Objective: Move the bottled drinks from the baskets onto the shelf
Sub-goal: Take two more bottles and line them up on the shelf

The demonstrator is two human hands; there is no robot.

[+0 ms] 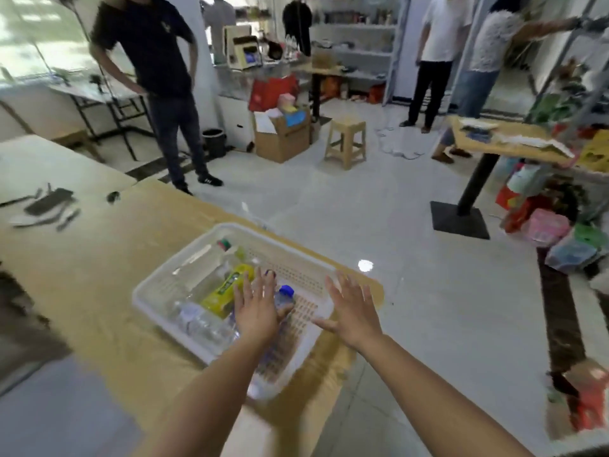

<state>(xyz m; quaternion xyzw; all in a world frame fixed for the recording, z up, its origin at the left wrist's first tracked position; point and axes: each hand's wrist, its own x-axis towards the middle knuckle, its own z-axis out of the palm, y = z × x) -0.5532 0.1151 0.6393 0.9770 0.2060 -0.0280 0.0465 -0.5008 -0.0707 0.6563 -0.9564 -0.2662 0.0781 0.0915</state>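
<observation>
Both open, fingers spread: left hand over the bottle lying cap toward frame top in the basket, right hand above its right rim.

A light-brown wooden table is carrying a white perforated plastic basket. The basket is sitting flat by the table's right edge, with its far corner close to the far right corner. A small dark object, too blurred to identify, is lying near the far edge. A pale cream table is butting against the far-left side. A flat black object and several slim dark tools are lying along that seam.
</observation>
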